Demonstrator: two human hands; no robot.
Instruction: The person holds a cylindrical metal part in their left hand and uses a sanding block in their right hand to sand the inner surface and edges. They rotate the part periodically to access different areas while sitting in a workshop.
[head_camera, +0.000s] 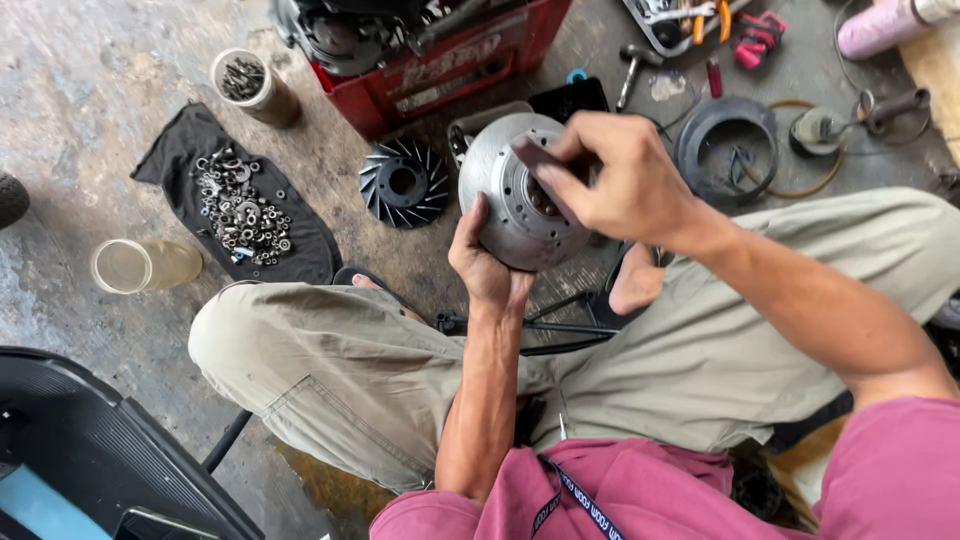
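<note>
- Metal disc (500, 190): round, dull silver-grey, scuffed face, raised hub in the middle with a ring of small holes around a dark centre bore. Held up on edge, tilted toward the camera, above the gap between the knees.
- Left hand (485, 265): cups the disc from below, thumb up against its lower-left face, fingers behind and hidden. Firm hold on the disc.
- Right hand (625, 180): fingers pinched narrow on a small dark flat strip (540, 160), pressed against the upper hub area of the disc. Can't tell what the strip is made of.
- Black fan wheel (404, 182): lies flat on the concrete floor (90, 90) just left of the disc, curved blades around a round hole.
- Black cloth (180, 150): further left, covered with loose nuts and washers.
- Tub of bolts (245, 85) behind the cloth; clear cup (125, 266) near the left knee.
- Red crate (440, 60) behind the disc, dark parts inside.
- Black ring (727, 150) on the floor to the right, well apart from both hands.
</note>
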